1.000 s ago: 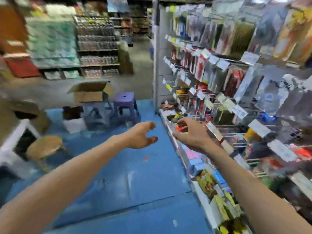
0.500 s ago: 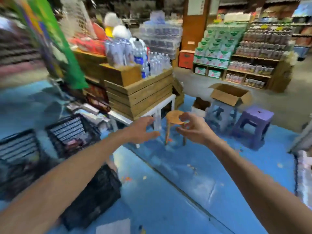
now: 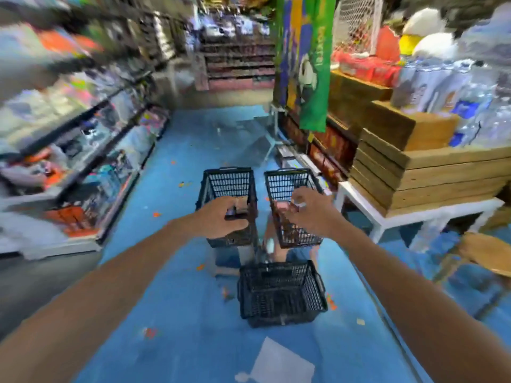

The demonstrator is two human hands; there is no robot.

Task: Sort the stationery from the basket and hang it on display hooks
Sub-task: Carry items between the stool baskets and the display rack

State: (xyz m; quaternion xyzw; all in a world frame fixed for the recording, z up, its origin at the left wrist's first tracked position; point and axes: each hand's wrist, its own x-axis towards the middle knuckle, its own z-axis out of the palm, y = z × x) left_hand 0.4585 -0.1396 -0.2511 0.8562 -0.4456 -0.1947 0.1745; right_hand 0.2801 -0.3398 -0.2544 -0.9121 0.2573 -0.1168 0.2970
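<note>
Baskets [image 3: 229,181] beneath left hand [image 3: 218,220] and right hand [image 3: 310,214], both grips loose and empty.

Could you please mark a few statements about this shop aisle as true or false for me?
1. Three black baskets stand on the floor. True: the near basket, the far left basket and the far right basket.
2. The floor is red. False: the floor is blue.
3. Wooden crates rest on a white table at the right. True.
4. The green banner hangs over the left shelves. False: it hangs at the right, near the crates.
5. The left hand shows in front of the near basket. False: it shows in front of the far left basket.
</note>
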